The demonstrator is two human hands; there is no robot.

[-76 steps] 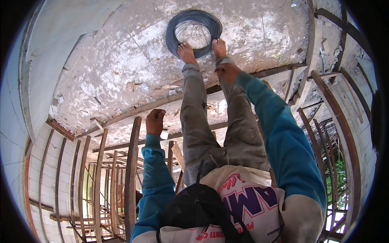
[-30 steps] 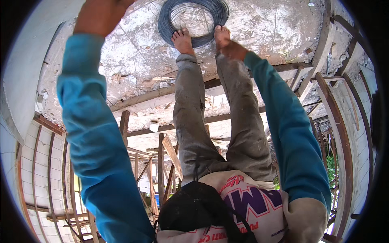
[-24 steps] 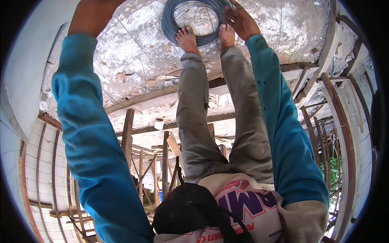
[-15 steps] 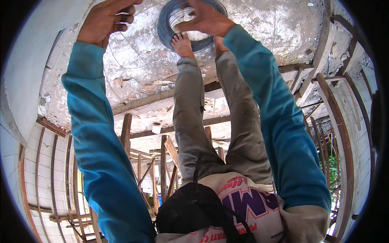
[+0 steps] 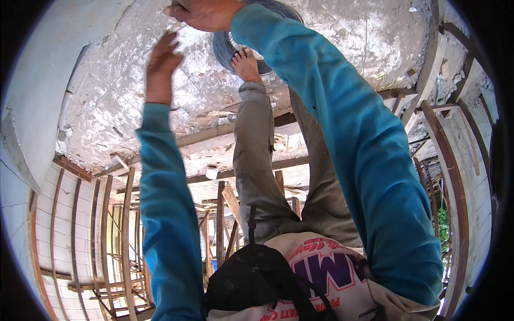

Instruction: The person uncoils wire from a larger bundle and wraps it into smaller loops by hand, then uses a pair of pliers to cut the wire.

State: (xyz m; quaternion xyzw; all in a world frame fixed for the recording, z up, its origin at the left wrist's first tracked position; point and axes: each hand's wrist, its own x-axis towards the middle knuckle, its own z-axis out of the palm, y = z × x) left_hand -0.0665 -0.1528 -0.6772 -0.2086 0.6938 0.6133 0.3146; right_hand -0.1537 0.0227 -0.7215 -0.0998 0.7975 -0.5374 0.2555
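A coil of thin grey wire point(image 5: 224, 52) lies on the rough floor, with my bare left foot point(image 5: 246, 65) against its near edge. My right hand point(image 5: 206, 13) is stretched leftward across the top of the view, beyond and left of the coil. Its fingers are bent together; whatever they hold, if anything, cannot be made out. Below it, my left hand point(image 5: 163, 67) is raised over the floor, somewhat blurred, its fingers apart and nothing visible in them. My right sleeve covers part of the coil.
The pale, stained concrete floor point(image 5: 353, 48) ends at a wooden beam point(image 5: 214, 131). Beneath that edge stand several wooden posts point(image 5: 220, 219) and battens. A small white cup-like object point(image 5: 212, 172) rests near a lower beam. A smooth pale wall point(image 5: 37, 80) rises at left; curved-looking timbers point(image 5: 450, 176) run along the right.
My right hand has swung left from over the coil. My left hand has moved down and slightly right, its fingers opening. More of the coil is now behind my right sleeve.
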